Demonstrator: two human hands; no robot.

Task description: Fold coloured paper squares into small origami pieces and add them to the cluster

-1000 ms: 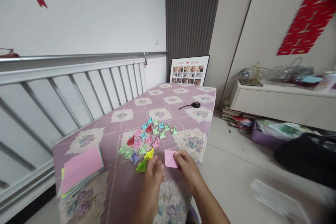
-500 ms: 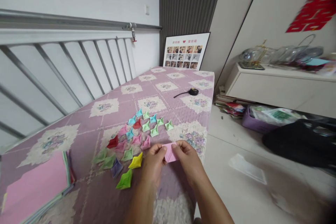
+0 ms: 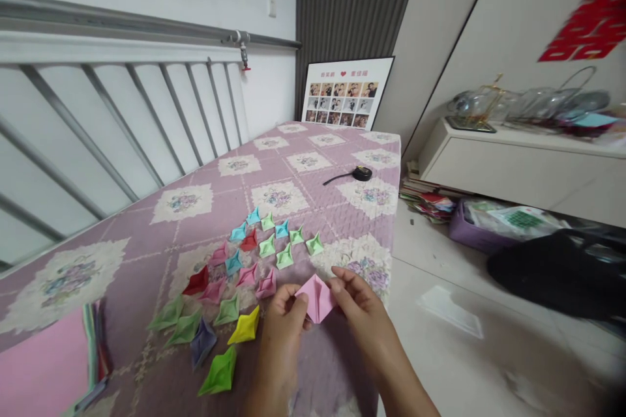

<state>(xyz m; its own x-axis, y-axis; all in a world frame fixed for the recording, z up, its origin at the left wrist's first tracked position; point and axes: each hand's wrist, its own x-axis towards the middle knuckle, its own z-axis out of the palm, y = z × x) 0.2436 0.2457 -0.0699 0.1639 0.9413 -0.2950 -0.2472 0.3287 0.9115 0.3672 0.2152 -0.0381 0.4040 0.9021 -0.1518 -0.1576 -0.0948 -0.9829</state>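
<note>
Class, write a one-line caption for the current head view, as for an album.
Two hands hold folded pink paper beside small, colourful paper boats on a flowered tablecloth.

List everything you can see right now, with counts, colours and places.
Folded pink paper: one, pink, at the hands
Small folded papers: about 21, mixed colours, on table
Paper stack: one, pink on top, near-left on table
Tape measure: one, black, far right on table
Table: one, purple floral cover, centre
Photo board: one, white, beyond table
Cabinet: one, white, right
Basket: one, purple, below cabinet
Bag: one, black, far right
Left hand: one, gripping folded pink paper
Right hand: one, at its right edge
</note>
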